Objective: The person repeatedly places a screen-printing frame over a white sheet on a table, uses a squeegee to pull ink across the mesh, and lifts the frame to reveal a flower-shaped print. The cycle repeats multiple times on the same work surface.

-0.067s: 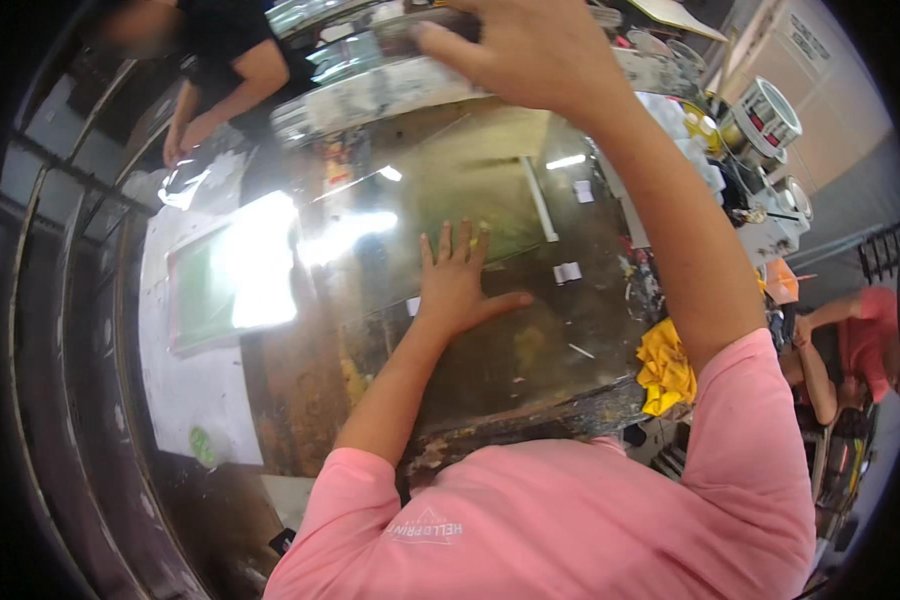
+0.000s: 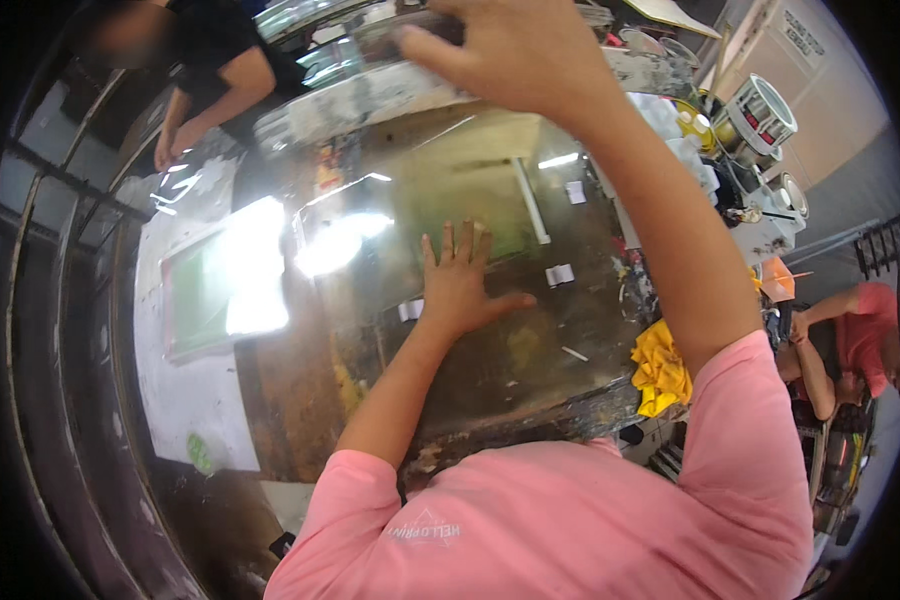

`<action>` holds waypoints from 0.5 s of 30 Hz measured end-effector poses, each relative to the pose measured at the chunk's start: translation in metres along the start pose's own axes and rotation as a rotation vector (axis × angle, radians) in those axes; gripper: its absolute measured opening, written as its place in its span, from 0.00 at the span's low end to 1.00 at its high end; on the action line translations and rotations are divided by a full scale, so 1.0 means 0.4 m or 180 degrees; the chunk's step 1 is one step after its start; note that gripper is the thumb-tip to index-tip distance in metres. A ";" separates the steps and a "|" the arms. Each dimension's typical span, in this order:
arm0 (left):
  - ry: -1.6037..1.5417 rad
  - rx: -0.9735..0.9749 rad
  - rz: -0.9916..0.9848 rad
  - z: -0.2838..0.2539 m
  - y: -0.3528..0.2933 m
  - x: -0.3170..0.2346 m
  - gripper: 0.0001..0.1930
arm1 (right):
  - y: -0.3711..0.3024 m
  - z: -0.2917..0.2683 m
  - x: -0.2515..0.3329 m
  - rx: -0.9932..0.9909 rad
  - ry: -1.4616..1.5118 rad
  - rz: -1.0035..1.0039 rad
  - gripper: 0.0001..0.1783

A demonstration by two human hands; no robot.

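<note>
The left hand [image 2: 455,290] is palm down with its five fingers spread apart, gripping nothing, on a glossy clear sheet [image 2: 490,370] across the middle of the worktop [image 2: 290,390]. The right hand [image 2: 520,50] is raised over the far edge, thumb held away; the top of the view cuts off its other fingers, so I cannot tell whether they grip anything. Around the left hand are three small white pieces [image 2: 560,274], one long white strip [image 2: 532,200] and one short white stick [image 2: 574,353]; glare hides parts of the sheet's borders. Toward the left edge, one green-tinted panel [image 2: 195,300], half lost in glare, lies on white paper [image 2: 200,410]. One crumpled yellow cloth [image 2: 662,370] is at the near right corner. Containers [image 2: 755,115] crowd the right edge, too overlapped to count. Past the far left corner is one person in black [image 2: 220,50], partly cut off
</note>
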State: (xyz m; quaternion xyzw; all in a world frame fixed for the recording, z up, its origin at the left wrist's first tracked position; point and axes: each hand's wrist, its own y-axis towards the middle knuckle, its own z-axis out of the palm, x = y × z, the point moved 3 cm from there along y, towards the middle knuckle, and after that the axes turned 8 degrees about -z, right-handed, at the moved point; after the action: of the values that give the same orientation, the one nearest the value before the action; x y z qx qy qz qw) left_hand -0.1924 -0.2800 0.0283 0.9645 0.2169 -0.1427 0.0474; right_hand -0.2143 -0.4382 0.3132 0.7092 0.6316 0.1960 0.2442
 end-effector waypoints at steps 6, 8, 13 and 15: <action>0.0017 -0.0050 0.0178 0.037 0.056 -0.121 0.70 | 0.024 -0.026 -0.008 -0.0480 0.0249 -0.0325 0.30; -0.0057 -0.0203 0.0260 0.042 0.062 -0.138 0.70 | 0.035 -0.021 -0.019 -0.0477 0.0193 -0.0339 0.30; -0.0273 -0.0290 0.0438 0.053 0.058 -0.150 0.67 | 0.052 -0.029 -0.010 -0.0547 -0.0060 -0.0314 0.30; -0.0298 -0.0381 0.0490 0.054 0.057 -0.150 0.66 | 0.054 -0.055 0.002 -0.0463 -0.0033 -0.0303 0.30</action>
State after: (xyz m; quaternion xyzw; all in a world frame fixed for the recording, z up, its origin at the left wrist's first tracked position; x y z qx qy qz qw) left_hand -0.2402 -0.3281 0.0260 0.9661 0.1478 -0.1704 0.1258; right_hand -0.2096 -0.4369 0.3436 0.6598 0.6474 0.2258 0.3075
